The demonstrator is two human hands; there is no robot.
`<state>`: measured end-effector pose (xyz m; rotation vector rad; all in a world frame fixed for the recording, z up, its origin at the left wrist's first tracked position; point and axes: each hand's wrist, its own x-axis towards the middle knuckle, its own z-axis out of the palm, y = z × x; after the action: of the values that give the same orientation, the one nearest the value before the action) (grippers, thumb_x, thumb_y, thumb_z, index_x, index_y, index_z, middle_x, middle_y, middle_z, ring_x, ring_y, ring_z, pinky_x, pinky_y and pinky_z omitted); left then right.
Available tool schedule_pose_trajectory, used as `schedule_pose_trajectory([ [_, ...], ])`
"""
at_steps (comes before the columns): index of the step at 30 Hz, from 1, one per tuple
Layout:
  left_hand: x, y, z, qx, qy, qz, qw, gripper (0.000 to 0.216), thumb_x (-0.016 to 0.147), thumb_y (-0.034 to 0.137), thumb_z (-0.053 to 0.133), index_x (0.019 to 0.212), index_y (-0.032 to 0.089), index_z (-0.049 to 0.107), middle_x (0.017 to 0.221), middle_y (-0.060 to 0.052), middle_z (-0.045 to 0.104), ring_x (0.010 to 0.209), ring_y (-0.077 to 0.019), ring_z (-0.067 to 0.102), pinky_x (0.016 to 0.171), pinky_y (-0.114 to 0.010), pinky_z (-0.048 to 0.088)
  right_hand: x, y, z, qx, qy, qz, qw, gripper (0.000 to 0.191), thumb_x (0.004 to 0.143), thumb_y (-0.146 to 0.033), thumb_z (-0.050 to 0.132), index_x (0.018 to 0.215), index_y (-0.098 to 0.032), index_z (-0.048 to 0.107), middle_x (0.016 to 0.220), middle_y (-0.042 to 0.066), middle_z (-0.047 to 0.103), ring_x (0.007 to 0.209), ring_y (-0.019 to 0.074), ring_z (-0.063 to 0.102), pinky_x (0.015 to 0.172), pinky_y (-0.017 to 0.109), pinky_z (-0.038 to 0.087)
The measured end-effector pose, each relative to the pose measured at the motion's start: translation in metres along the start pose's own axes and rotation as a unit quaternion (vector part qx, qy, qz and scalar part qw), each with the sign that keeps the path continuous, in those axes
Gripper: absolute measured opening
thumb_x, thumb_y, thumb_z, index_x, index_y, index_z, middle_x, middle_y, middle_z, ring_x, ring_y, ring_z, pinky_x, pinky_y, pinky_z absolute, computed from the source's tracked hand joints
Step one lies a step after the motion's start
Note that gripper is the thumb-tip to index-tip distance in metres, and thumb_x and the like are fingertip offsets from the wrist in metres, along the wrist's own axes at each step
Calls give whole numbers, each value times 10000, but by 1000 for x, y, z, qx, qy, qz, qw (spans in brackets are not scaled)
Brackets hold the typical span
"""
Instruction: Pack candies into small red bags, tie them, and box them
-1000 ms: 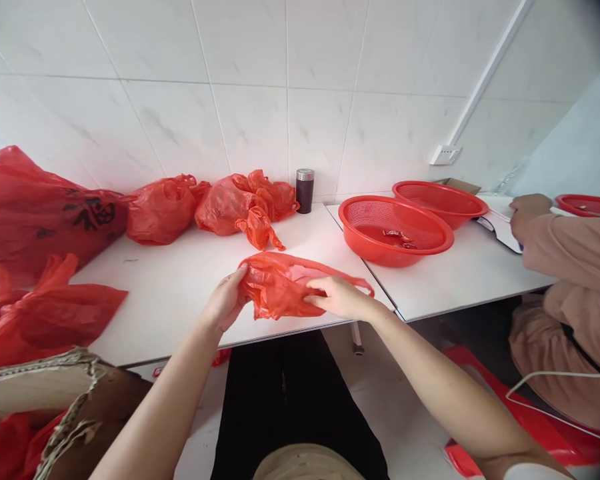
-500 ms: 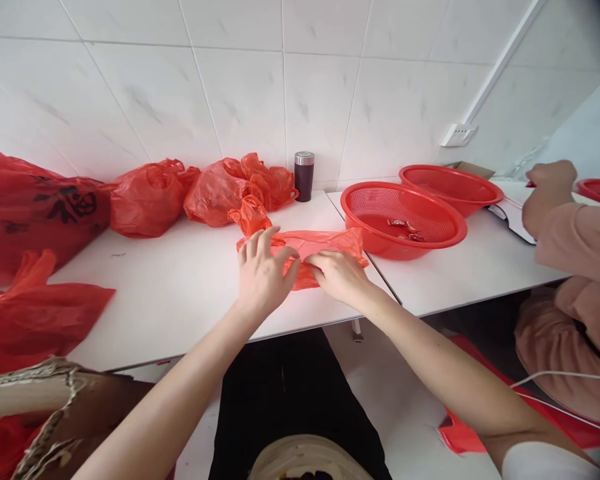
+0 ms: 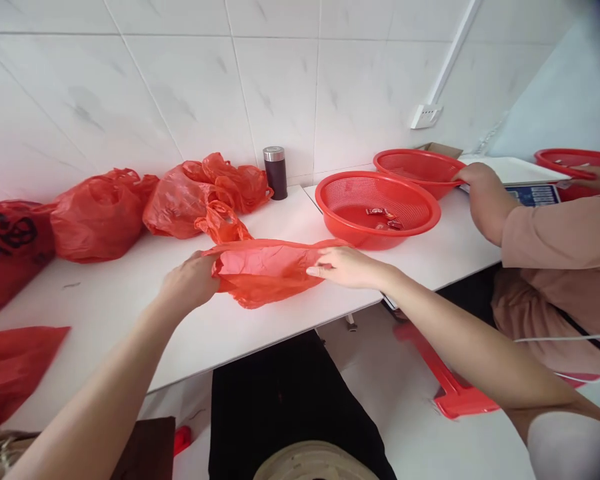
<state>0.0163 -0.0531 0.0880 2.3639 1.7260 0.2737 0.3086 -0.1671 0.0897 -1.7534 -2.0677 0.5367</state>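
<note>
Mid-frame over the table (image 3: 195, 337), the red bag (image 3: 265, 283) looks light, limp, likely slippery, best taken by its rim; the left hand (image 3: 190, 280) pinches one end, the right hand (image 3: 350, 266) touches the other, grip unclear.

- I could pass over bare surface (image 3: 115, 287) left of the opened red bag (image 3: 260, 288), and along a strip between it and the front edge.
- Bulging red bags (image 3: 100, 220) and a dark tumbler (image 3: 276, 177) crowd the back edge.
- To the right, I'd meet the front red basket (image 3: 350, 200); beyond it, a co-worker's arm (image 3: 493, 210) bars the way.
</note>
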Motion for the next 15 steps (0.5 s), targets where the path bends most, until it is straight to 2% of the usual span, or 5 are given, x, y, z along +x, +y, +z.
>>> schedule_pose_trajectory([
  [3, -5, 11, -10, -94, -17, -3, 995, 423, 659, 250, 659, 1075, 313, 709, 902, -65, 700, 771, -302, 624, 642, -353, 464, 2, 11, -35, 125, 56, -65, 988, 349, 910, -486, 484, 993, -226, 701, 985, 40, 711, 913, 195, 656, 818, 336, 499],
  [6, -11, 21, -9, -181, -58, -7, 982, 316, 666, 404, 678, 944, 268, 741, 745, -31, 668, 670, -232, 596, 554, -274, 415, -1, 38, -66, 34, 164, 35, 985, 380, 891, -518, 489, 1016, -220, 690, 996, 58, 704, 943, 231, 643, 851, 390, 483],
  [9, -15, 24, -1, -198, -125, 10, 972, 354, 736, 517, 599, 914, 232, 712, 780, -12, 665, 688, -200, 591, 584, -264, 435, -11, 64, -79, -77, 80, 147, 983, 383, 821, -524, 582, 1058, -242, 688, 1088, 76, 684, 1020, 290, 614, 899, 441, 456],
  [11, -15, 24, 6, -216, -156, 10, 964, 383, 747, 551, 584, 905, 220, 691, 782, -10, 655, 680, -187, 577, 585, -262, 438, -17, 76, -81, -34, 5, 137, 990, 438, 845, -543, 540, 1177, -274, 636, 1164, 65, 661, 1050, 271, 611, 915, 410, 461],
  [15, -11, 28, 15, -220, -206, 16, 953, 436, 738, 591, 597, 964, 223, 656, 689, 9, 585, 627, -176, 550, 533, -252, 420, -9, 103, -94, 42, 12, 131, 990, 578, 890, -603, 410, 1393, -319, 432, 1307, 59, 585, 1086, 246, 611, 900, 375, 490],
])
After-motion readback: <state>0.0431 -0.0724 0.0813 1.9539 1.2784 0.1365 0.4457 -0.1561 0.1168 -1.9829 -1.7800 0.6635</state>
